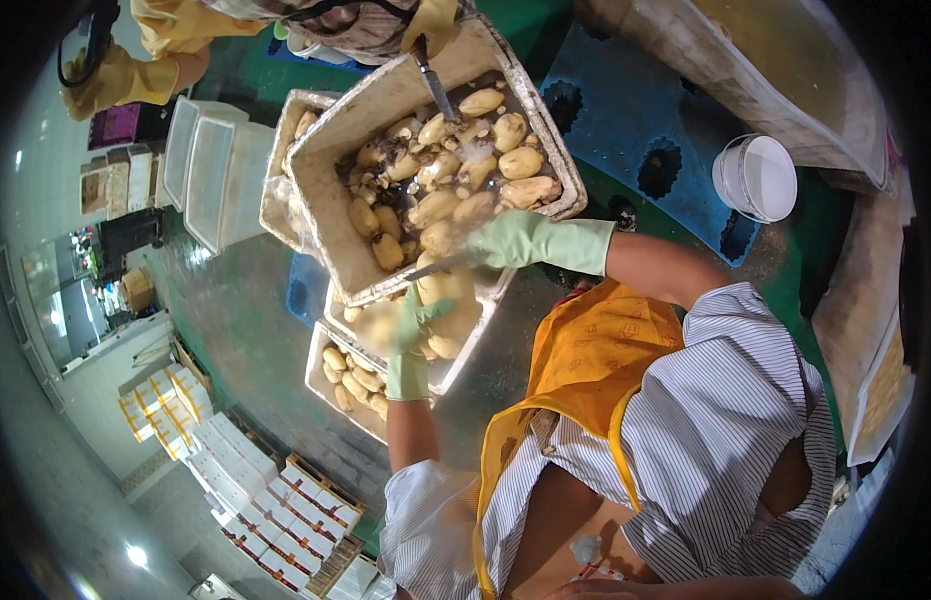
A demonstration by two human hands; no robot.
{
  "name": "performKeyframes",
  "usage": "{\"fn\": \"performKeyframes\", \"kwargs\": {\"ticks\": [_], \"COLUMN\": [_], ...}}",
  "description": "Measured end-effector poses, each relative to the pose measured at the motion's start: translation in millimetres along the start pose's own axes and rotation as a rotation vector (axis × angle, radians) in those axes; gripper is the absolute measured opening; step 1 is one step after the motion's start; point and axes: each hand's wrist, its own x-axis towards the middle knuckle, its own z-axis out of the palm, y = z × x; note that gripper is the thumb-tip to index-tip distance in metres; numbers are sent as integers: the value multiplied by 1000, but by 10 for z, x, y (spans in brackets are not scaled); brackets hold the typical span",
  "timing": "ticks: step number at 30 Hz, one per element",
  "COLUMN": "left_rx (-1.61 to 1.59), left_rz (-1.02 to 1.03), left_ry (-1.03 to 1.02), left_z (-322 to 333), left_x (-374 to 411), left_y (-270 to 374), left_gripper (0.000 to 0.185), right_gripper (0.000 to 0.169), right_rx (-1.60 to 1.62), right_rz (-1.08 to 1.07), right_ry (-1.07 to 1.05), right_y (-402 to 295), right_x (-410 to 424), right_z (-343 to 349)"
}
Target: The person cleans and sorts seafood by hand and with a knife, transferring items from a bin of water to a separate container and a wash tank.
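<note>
My right hand [507,238], in a pale green rubber glove, grips a knife [441,265] whose blade is motion-blurred and points left over the box's near rim. Lower down, my left hand [414,322], gloved alike, is closed around a lotus root segment [375,327], also blurred. Beyond both hands, a large foam box [375,127] holds dark water with many lotus root segments [433,210] and trimmed scraps. Below my hands, a second foam box [471,367] contains pale lotus roots [444,346]; one more foam box [313,367] with lotus roots sits beside it.
Across the box, a co-worker's yellow-gloved hand [433,26] holds a knife [437,88] over the roots. A white bucket [754,180] and blue mat [623,127] lie right. Clear plastic bins [229,180] stand left, stacked white cartons [285,517] lower left. The floor looks wet.
</note>
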Motion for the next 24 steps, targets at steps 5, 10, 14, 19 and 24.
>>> {"fn": "performKeyframes", "kwargs": {"ticks": [5,10,14,19,24], "left_rx": [-70,-164,-284,-375,-156], "left_rz": [59,37,82,222,274], "left_ry": [1,-28,-25,-95,-209], "left_z": [86,498,672,971,2304], "left_x": [38,-72,212,998,1448], "left_y": [-43,309,322,336,849], "left_gripper": [75,81,83,72,93], "right_gripper": [45,35,36,60,60], "right_rx": [-112,331,1000,1964,1961], "right_rz": [-88,589,665,412,509], "right_ry": [-44,-179,-91,235,617], "right_y": [142,629,546,388,999], "right_x": [48,-35,-357,-621,-1810], "right_z": [-29,-6,-281,-150,-770]}}
